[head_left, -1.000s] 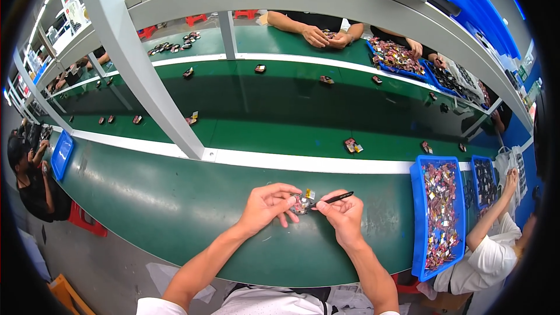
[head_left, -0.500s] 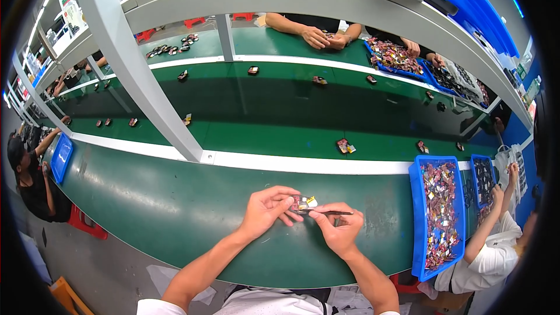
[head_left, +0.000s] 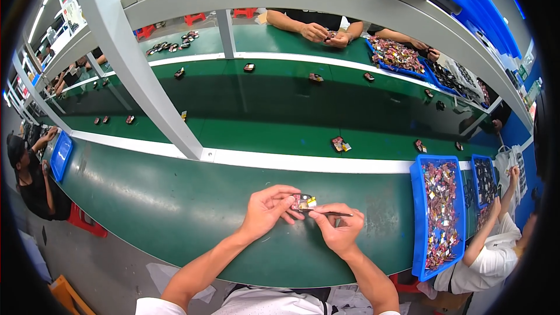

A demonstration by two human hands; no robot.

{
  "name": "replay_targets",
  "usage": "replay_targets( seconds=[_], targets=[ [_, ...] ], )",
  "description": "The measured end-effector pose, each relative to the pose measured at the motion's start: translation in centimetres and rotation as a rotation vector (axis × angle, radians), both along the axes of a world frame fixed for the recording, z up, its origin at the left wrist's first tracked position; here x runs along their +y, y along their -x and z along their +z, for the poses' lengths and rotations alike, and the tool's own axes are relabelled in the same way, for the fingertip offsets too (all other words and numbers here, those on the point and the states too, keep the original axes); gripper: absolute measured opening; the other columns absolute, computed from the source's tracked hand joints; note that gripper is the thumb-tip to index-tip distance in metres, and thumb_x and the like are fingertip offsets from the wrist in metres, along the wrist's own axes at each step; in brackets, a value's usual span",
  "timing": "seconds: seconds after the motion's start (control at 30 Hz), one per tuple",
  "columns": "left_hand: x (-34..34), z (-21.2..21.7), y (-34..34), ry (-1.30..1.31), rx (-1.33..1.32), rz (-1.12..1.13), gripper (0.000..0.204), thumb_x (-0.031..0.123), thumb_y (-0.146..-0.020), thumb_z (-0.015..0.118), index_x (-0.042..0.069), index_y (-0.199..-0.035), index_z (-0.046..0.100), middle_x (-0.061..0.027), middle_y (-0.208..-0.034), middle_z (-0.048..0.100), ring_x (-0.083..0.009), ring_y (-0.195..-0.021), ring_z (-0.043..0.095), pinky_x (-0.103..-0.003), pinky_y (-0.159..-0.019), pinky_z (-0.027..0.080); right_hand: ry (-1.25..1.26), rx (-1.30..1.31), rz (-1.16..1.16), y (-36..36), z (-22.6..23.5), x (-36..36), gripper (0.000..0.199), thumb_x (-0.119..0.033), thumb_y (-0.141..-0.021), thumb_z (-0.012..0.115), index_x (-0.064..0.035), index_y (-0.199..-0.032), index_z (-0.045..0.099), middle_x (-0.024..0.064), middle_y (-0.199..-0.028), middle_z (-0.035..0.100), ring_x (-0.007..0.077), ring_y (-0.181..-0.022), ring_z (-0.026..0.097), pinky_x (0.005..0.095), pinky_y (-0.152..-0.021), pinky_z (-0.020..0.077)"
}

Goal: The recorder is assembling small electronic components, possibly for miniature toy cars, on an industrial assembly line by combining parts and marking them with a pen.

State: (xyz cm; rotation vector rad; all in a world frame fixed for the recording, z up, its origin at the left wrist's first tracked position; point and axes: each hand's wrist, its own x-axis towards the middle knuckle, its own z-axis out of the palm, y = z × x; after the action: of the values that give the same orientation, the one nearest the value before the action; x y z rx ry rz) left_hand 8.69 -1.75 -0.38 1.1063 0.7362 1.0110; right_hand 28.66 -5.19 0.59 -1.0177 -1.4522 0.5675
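Over the green bench my left hand (head_left: 269,209) pinches a small electronic assembly (head_left: 304,202), a dark casing with a reddish circuit board and a yellow-and-white piece on it. My right hand (head_left: 338,228) grips a slim black tool (head_left: 335,214), shaped like tweezers, between thumb and fingers. Its left end reaches the lower edge of the assembly; whether the tip touches or grips anything is too small to tell. Both hands are close together, the assembly between them.
A blue tray (head_left: 417,221) full of reddish circuit boards stands to my right, before a smaller blue tray (head_left: 482,159). Beyond the white rail (head_left: 280,162), a green conveyor belt (head_left: 256,137) carries scattered assemblies. A grey post (head_left: 137,64) rises ahead-left. Co-workers sit left, right and opposite.
Assemblies on the belt have shifted slightly left. The left co-worker's raised hand has moved; the right co-worker's hands have shifted slightly. My hands have hardly moved.
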Motion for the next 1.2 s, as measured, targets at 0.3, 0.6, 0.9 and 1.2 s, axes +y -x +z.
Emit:
replay_targets(
  seconds=[0.3,0.6,0.9,1.2],
  targets=[
    [-0.1,0.2,-0.5,0.014,-0.008,0.014,0.027,0.009,-0.105,0.054,-0.007,-0.126,0.058,-0.0190,-0.108,0.071,-0.0271,-0.087,0.076,-0.030,-0.065,0.063,-0.024,-0.012,-0.013,-0.2,-0.2,0.1,0.012,-0.001,-0.078,0.084,-0.0037,-0.085,0.076,0.0025,-0.072,0.074,0.0018,-0.041,0.043,0.0203,-0.041,0.0294],
    [-0.2,0.4,-1.3,0.058,0.004,0.019,0.026,0.004,-0.101,0.061,-0.008,-0.123,0.059,-0.0174,-0.101,0.072,-0.0256,-0.080,0.076,-0.029,-0.062,0.062,0.093,-0.072,0.002,-1.4,-0.1,-0.1,0.013,0.000,-0.077,0.085,-0.0011,-0.083,0.073,0.0001,-0.067,0.069,-0.0001,-0.046,0.047,0.0189,-0.044,0.0304],
    [0.1,0.0,-1.3,0.045,-0.007,0.040,0.026,0.004,-0.101,0.060,-0.010,-0.123,0.059,-0.0194,-0.101,0.071,-0.0277,-0.079,0.076,-0.030,-0.060,0.062,0.038,-0.009,0.019,-1.1,-0.1,0.2,0.015,0.000,-0.076,0.084,-0.0030,-0.087,0.075,0.0028,-0.072,0.073,0.0008,-0.042,0.043,0.0203,-0.040,0.0290],
    [0.0,0.5,-2.0,0.048,0.014,0.030,0.026,0.006,-0.101,0.059,-0.009,-0.123,0.059,-0.0176,-0.102,0.071,-0.0245,-0.079,0.075,-0.029,-0.061,0.062,-0.055,-0.091,0.052,-1.8,-0.1,0.3,0.015,0.001,-0.076,0.083,-0.0041,-0.087,0.075,0.0058,-0.081,0.077,0.0032,-0.040,0.043,0.0210,-0.040,0.0324]
  ],
)
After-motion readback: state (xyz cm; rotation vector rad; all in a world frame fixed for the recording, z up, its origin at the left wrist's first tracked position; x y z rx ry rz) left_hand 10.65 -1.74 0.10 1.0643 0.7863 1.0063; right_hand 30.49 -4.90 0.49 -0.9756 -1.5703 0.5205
